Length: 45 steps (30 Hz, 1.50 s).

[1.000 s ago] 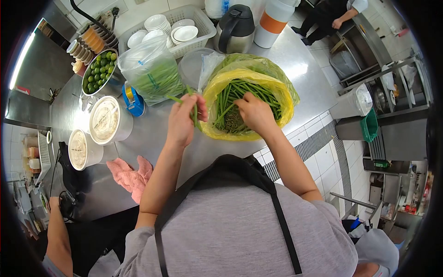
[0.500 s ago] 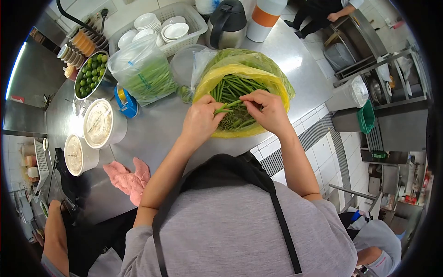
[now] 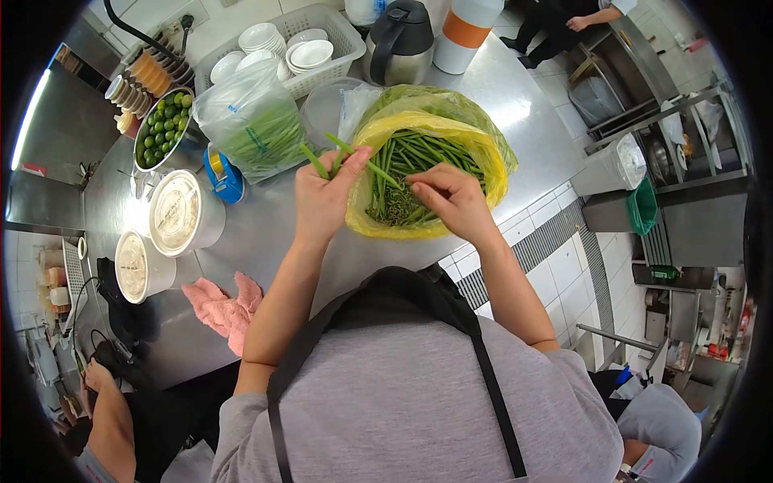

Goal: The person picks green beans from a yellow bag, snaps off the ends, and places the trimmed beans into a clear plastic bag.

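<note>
Pinching a few green beans (image 3: 326,157) at the yellow bag's (image 3: 491,161) nine o'clock edge, the left hand (image 3: 322,201) is lifting them clear, while the right hand (image 3: 451,201), fingers curled together, is picking among beans inside; a clear bean bag (image 3: 250,121) is sitting at ten o'clock.

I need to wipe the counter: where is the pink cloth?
The pink cloth lies on the steel counter, by the person's left elbow, near the two lidded tubs.
</note>
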Each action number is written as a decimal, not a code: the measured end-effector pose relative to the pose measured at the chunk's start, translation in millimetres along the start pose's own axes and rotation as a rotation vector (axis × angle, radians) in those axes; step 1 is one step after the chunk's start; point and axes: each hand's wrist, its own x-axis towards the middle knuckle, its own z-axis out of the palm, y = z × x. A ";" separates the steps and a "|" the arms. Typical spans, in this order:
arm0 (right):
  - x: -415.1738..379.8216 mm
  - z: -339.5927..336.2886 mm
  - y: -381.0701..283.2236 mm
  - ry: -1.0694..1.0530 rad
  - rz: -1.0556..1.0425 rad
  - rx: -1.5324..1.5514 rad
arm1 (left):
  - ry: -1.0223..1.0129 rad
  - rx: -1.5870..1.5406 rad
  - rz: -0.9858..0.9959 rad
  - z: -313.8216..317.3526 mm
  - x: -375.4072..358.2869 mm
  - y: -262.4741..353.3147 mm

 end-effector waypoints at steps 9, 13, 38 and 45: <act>-6.6 9.8 -7.3 -0.041 0.106 0.299 | 0.031 -0.325 -0.190 -4.9 -4.9 -0.9; -8.7 10.9 -12.2 -0.047 0.118 0.523 | 0.043 -0.312 -0.186 -6.3 -8.0 3.4; -5.4 24.3 -13.2 -0.272 -0.290 -0.074 | 0.104 -0.712 -0.394 -14.3 -23.6 -19.1; 2.6 32.6 23.8 -0.233 -0.152 -0.515 | 0.482 -0.699 -0.002 -52.6 -8.8 -17.2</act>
